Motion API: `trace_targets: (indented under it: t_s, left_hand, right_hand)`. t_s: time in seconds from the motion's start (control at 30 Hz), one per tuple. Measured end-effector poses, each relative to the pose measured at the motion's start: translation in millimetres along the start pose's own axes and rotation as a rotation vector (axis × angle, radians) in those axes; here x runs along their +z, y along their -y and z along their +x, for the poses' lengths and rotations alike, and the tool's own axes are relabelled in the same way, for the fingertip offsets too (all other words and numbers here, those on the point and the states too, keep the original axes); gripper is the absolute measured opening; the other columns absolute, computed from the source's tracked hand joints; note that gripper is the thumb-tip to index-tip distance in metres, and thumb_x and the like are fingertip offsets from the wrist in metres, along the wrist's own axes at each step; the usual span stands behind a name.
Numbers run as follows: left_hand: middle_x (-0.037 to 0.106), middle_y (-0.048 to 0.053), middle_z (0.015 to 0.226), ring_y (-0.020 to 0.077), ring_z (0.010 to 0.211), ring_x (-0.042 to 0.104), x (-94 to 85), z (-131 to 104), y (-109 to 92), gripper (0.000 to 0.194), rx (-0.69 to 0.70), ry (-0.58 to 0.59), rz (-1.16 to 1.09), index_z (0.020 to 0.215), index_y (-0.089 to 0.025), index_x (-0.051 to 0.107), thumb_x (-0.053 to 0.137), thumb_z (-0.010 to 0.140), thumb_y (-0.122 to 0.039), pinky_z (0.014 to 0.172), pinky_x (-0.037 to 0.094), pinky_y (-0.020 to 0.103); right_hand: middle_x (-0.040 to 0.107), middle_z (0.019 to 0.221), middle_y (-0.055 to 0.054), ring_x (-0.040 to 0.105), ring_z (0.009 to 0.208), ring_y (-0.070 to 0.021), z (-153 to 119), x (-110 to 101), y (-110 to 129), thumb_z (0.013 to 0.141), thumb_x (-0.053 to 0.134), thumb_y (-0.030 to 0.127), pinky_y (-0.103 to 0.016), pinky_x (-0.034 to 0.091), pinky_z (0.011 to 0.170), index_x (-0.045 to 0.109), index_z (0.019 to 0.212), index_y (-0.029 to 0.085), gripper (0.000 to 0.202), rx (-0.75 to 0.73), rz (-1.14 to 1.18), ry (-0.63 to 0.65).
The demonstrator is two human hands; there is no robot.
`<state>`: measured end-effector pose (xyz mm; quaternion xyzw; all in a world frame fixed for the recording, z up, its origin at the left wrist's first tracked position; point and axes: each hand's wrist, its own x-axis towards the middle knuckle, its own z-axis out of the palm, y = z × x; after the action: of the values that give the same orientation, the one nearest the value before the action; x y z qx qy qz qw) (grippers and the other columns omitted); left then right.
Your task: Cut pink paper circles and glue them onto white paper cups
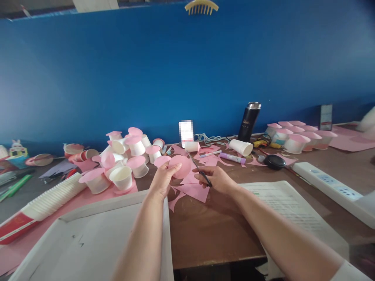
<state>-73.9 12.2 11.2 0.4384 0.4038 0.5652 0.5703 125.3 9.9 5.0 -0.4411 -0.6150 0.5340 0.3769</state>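
Observation:
A round piece of pink paper (182, 167) is pinched between the thumb and fingers of my left hand (165, 176). My right hand (217, 179) grips dark-handled scissors (202, 171), whose blades point up and left beside the paper's right edge. Pink paper scraps (195, 191) lie on the brown table (213, 234) beneath and around both hands. Left of my left hand, white paper cups with pink paper rounds (139, 166) stand and lie in a loose pile.
A white box lid (102, 238) and a long stack of cups (58, 195) lie at the left. Beyond the hands are a glue stick (233, 158), a lone cup (241, 147) and a black bottle (249, 123). Printed sheets (290, 210) and a power strip (331, 187) lie right.

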Motion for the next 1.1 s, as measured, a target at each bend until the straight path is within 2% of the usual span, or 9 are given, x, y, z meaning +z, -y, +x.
trace_targets:
  t_s: [0.27, 0.67, 1.1]
  left_hand:
    - [0.071, 0.010, 0.085, 0.0198, 0.070, 0.066, 3.0, -2.4, -3.3, 0.036, -0.013, 0.003, -0.011, 0.094, -0.011, 0.067, 0.076, 0.068, -0.034, 0.069, 0.053, 0.033]
    - [0.072, 0.011, 0.087, 0.0227, 0.075, 0.067, 0.4, -2.1, 0.1, 0.048, -0.016, 0.010, 0.053, 0.104, -0.012, 0.069, 0.077, 0.066, -0.039, 0.073, 0.053, 0.036]
    - [0.071, 0.009, 0.086, 0.0216, 0.074, 0.066, -4.6, 1.7, 5.2, 0.044, 0.007, -0.024, 0.112, 0.100, -0.013, 0.070, 0.076, 0.066, -0.040, 0.069, 0.052, 0.033]
  right_hand:
    - [0.060, 0.065, 0.000, 0.052, 0.052, -0.0083, -3.3, -0.4, 3.5, 0.072, 0.073, 0.047, -0.023, 0.044, 0.054, 0.070, 0.109, 0.014, 0.050, -0.017, 0.024, 0.061]
    - [0.056, 0.060, 0.000, 0.049, 0.049, -0.0089, -2.1, 0.7, -0.2, 0.068, 0.074, 0.053, -0.024, 0.040, 0.050, 0.070, 0.108, 0.012, 0.058, -0.022, 0.003, 0.056]
    - [0.058, 0.063, 0.001, 0.050, 0.052, -0.0084, -3.9, 2.0, 1.4, 0.068, 0.076, 0.048, -0.024, 0.043, 0.053, 0.070, 0.110, 0.013, 0.055, -0.008, 0.058, 0.062]
